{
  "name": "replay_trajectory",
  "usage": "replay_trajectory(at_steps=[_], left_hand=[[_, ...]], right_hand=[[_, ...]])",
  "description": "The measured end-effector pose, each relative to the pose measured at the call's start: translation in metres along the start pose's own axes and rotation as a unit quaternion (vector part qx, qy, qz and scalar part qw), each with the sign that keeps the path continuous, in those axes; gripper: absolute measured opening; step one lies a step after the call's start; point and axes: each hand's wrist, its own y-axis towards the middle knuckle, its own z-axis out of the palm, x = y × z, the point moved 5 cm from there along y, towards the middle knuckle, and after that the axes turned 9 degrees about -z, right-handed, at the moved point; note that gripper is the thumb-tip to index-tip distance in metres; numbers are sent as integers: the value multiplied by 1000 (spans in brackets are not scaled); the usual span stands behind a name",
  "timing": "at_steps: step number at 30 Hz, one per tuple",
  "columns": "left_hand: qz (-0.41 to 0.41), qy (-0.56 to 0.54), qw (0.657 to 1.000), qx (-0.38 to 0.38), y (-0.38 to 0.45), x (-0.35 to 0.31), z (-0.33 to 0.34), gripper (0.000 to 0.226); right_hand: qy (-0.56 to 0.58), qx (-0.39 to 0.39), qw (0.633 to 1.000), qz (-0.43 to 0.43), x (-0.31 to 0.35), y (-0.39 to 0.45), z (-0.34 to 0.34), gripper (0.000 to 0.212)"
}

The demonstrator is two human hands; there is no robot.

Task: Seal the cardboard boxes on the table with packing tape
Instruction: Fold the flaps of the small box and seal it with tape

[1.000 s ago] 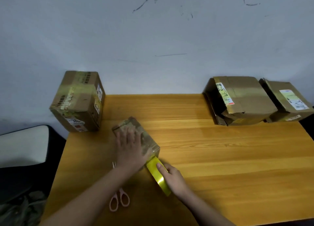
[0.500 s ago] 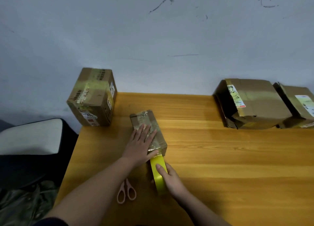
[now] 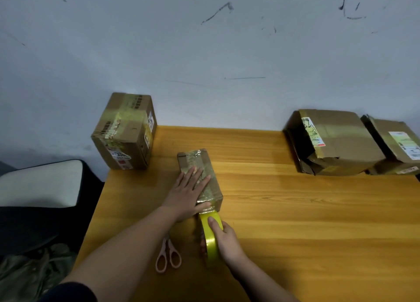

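A small cardboard box (image 3: pixel 204 163) wrapped in shiny tape lies on the wooden table (image 3: pixel 295 210). My left hand (image 3: pixel 189 191) presses flat on its top, fingers straight, thumb along the near edge. Just in front of the box, my right hand (image 3: pixel 225 240) grips a yellow tape roll (image 3: pixel 210 238) standing on edge, forefinger laid over the rim. A strip of tape runs from the roll up onto the box's near end. Pink-handled scissors (image 3: pixel 168 256) lie on the table between my forearms.
A taller taped box (image 3: pixel 126 131) stands at the table's back left corner. Two larger, crumpled boxes (image 3: pixel 336 140) (image 3: pixel 400 142) sit at the back right by the wall. A chair with a pale seat (image 3: pixel 38 183) is left of the table.
The box has turned from a diagonal to lie nearly lengthwise away from me. My left hand's fingers have swung round on top of it. The tape roll stays at the near end.
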Motion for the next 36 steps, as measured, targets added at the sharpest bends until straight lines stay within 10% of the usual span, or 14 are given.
replay_trajectory(at_steps=[20, 24, 29, 33, 36], left_hand=[[25, 14, 998, 51, 7, 13, -9, 97], [22, -64, 997, 43, 8, 14, -19, 88], [15, -176, 983, -50, -4, 14, -34, 77], [-112, -277, 929, -216, -33, 41, -36, 38], [-320, -285, 888, -169, -72, 64, 0, 32]], right_hand=[[-10, 63, 998, -9, 15, -18, 9, 27], [-102, 44, 994, -13, 9, -15, 6, 41], [-181, 45, 982, -13, -1, -13, 1, 108], [-274, -11, 961, -44, 8, -10, -18, 43], [-252, -83, 954, -138, 25, -7, -32, 42]])
